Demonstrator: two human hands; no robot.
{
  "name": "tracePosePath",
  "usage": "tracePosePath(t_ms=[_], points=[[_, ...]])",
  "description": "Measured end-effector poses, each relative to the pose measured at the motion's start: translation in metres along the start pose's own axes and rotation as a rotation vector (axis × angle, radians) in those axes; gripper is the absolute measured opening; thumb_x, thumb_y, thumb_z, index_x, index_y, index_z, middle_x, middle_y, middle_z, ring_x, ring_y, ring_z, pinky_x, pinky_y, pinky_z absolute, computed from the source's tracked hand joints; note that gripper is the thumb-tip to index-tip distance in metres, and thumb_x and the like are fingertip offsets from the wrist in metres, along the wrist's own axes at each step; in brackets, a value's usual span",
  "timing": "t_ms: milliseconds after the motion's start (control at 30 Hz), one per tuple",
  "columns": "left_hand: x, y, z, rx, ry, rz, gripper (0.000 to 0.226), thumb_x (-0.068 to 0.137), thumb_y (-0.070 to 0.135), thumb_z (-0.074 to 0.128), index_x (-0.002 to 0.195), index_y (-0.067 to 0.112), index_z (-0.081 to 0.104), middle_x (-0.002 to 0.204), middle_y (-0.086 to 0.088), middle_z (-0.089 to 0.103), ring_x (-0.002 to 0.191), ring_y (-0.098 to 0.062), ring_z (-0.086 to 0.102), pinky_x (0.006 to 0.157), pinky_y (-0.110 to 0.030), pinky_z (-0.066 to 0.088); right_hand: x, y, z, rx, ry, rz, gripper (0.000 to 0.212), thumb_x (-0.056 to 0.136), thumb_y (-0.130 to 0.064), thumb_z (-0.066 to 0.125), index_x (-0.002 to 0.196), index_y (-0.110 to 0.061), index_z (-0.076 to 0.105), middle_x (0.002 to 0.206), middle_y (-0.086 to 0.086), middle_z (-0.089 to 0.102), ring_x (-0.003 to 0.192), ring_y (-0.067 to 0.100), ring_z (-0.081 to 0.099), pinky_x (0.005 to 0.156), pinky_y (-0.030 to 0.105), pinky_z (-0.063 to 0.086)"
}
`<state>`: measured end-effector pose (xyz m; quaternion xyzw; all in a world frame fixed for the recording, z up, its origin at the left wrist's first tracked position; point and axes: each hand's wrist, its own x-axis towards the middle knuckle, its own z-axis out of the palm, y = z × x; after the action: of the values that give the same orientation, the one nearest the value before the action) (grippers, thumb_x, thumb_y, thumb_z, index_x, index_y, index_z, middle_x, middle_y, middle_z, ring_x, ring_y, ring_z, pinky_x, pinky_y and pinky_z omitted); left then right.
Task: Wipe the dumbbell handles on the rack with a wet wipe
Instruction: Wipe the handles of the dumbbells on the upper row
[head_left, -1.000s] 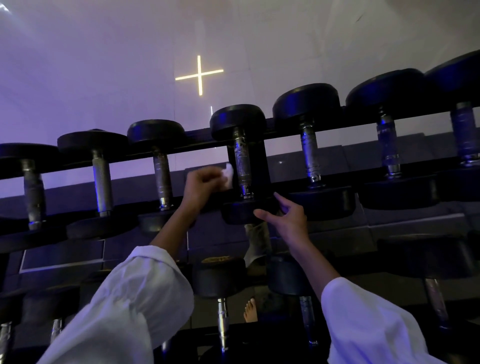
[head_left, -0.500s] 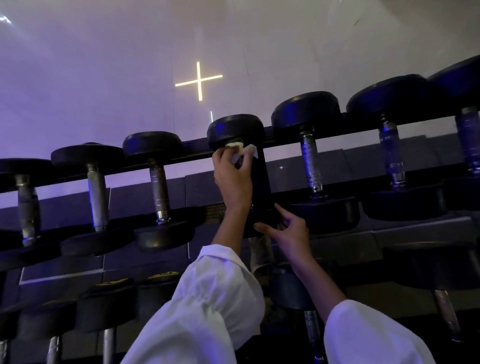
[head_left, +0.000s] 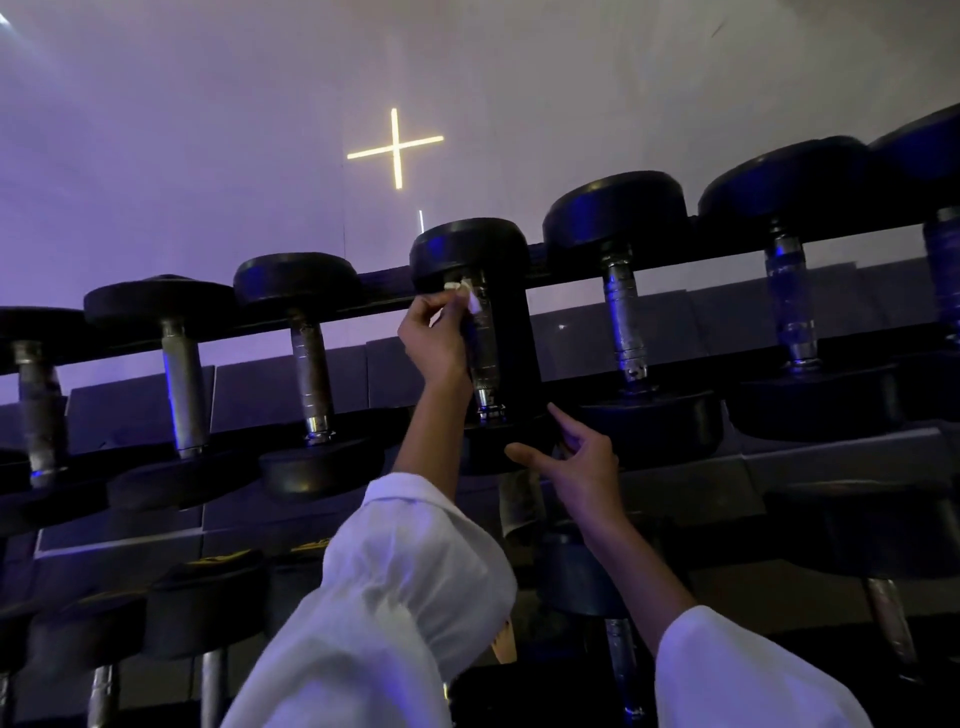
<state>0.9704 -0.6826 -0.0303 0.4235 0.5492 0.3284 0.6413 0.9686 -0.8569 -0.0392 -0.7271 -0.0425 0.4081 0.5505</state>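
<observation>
Several black dumbbells with metal handles lie in a row on the dark rack (head_left: 727, 244). My left hand (head_left: 436, 338) grips a small white wet wipe (head_left: 467, 296) and holds it against the upper end of the middle dumbbell's handle (head_left: 485, 358), just under its far head (head_left: 467, 252). My right hand (head_left: 576, 462) rests against the near head of the same dumbbell, with thumb and forefinger spread and touching its edge. Both arms wear white sleeves.
Neighbouring dumbbell handles stand to the left (head_left: 311, 384) and right (head_left: 626, 332) of the wiped one. A lower tier holds more dumbbells (head_left: 208, 603). A pale wall with a glowing cross light (head_left: 396, 148) rises behind the rack.
My left hand rose with the wipe from beside the handle's lower end to its upper end, then shifted to the handle's left side. My right hand stayed on the near head.
</observation>
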Motion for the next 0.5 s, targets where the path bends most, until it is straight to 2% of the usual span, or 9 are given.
tracePosePath(t_ms=[100, 133, 167, 233, 300, 400, 500], points=[[0.012, -0.002, -0.003, -0.295, -0.048, -0.327, 0.015, 0.088, 0.006, 0.06, 0.074, 0.011, 0.057, 0.064, -0.006, 0.061, 0.055, -0.015, 0.057, 0.054, -0.024, 0.049, -0.001, 0.0, 0.0, -0.001, -0.001, 0.002, 0.083, 0.062, -0.01, 0.083, 0.135, -0.007, 0.045, 0.136, 0.013, 0.05, 0.127, 0.013, 0.044, 0.102, 0.02, 0.034], [0.013, -0.001, -0.003, -0.341, -0.037, -0.358, 0.015, 0.088, 0.005, 0.06, 0.074, 0.011, 0.058, 0.06, -0.004, 0.06, 0.053, -0.015, 0.056, 0.052, -0.023, 0.048, -0.001, 0.0, 0.001, -0.001, -0.001, 0.003, 0.082, 0.062, -0.011, 0.083, 0.135, -0.008, 0.045, 0.136, 0.013, 0.05, 0.126, 0.012, 0.043, 0.1, 0.018, 0.033], [0.013, -0.001, -0.002, -0.32, -0.006, -0.304, 0.017, 0.086, 0.003, 0.061, 0.072, 0.011, 0.059, 0.058, -0.003, 0.061, 0.055, -0.015, 0.056, 0.054, -0.023, 0.049, -0.001, -0.001, 0.0, -0.001, 0.001, 0.004, 0.082, 0.062, -0.011, 0.083, 0.135, -0.008, 0.045, 0.136, 0.013, 0.05, 0.125, 0.01, 0.043, 0.099, 0.018, 0.033], [0.004, -0.001, 0.001, -0.09, 0.064, -0.017, 0.02, 0.082, -0.001, 0.064, 0.067, 0.012, 0.063, 0.064, -0.001, 0.064, 0.067, -0.016, 0.06, 0.068, -0.029, 0.051, -0.001, -0.001, 0.0, 0.002, 0.002, 0.007, 0.082, 0.062, -0.01, 0.083, 0.135, -0.008, 0.045, 0.136, 0.013, 0.05, 0.124, 0.01, 0.044, 0.1, 0.018, 0.033], [-0.01, -0.004, 0.002, 0.205, 0.082, 0.299, 0.012, 0.081, 0.001, 0.064, 0.075, 0.01, 0.069, 0.08, -0.002, 0.066, 0.08, -0.014, 0.062, 0.074, -0.024, 0.049, -0.001, -0.002, 0.0, 0.011, 0.005, 0.005, 0.083, 0.061, -0.009, 0.083, 0.135, -0.006, 0.045, 0.135, 0.014, 0.051, 0.126, 0.014, 0.045, 0.102, 0.021, 0.035], [-0.019, -0.009, 0.0, 0.543, -0.007, 0.696, 0.013, 0.082, 0.003, 0.064, 0.093, 0.005, 0.07, 0.103, -0.004, 0.062, 0.098, -0.013, 0.056, 0.08, -0.014, 0.042, -0.001, -0.002, 0.0, 0.018, 0.002, 0.005, 0.083, 0.062, -0.008, 0.082, 0.135, -0.005, 0.045, 0.135, 0.014, 0.051, 0.127, 0.017, 0.046, 0.105, 0.023, 0.035], [-0.012, -0.014, 0.0, 0.869, -0.117, 1.043, 0.018, 0.078, 0.003, 0.069, 0.096, 0.003, 0.069, 0.108, -0.009, 0.062, 0.105, -0.024, 0.055, 0.079, -0.021, 0.044, -0.002, -0.002, 0.001, 0.014, 0.006, 0.0, 0.082, 0.062, -0.01, 0.082, 0.135, -0.007, 0.045, 0.135, 0.013, 0.051, 0.127, 0.017, 0.046, 0.104, 0.022, 0.035]])
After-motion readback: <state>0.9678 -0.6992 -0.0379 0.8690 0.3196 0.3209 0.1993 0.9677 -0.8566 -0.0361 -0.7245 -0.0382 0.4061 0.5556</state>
